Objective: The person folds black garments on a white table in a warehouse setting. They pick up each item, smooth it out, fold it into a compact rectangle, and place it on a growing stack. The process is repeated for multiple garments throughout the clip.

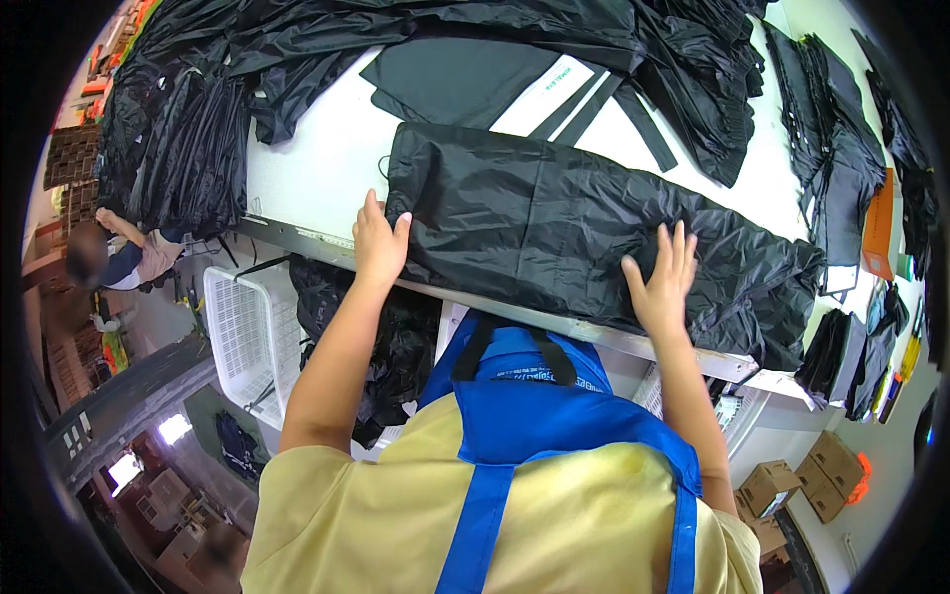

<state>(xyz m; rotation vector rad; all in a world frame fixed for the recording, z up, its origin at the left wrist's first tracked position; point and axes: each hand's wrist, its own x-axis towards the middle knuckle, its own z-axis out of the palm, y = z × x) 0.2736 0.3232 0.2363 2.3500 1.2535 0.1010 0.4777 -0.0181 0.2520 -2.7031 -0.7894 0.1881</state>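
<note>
A long black garment (495,213) of thin, creased fabric lies across the near part of the white table, its kind not clear. A thin cord loop shows at its left end. My left hand (380,243) is at that end, thumb and fingers apart, the thumb by the fabric's edge. On the right half of the garment rests my right hand (663,277), fingers spread, nothing gripped. Just beyond lie flat dark fabric pieces (450,79) and a white strip (549,91) with dark bands.
Black garments (178,129) are heaped along the table's far side and left end. A white plastic basket (242,332) stands below at left, beside black cloth (396,366). Cardboard boxes (831,475) are at lower right. Another person (139,252) is at far left.
</note>
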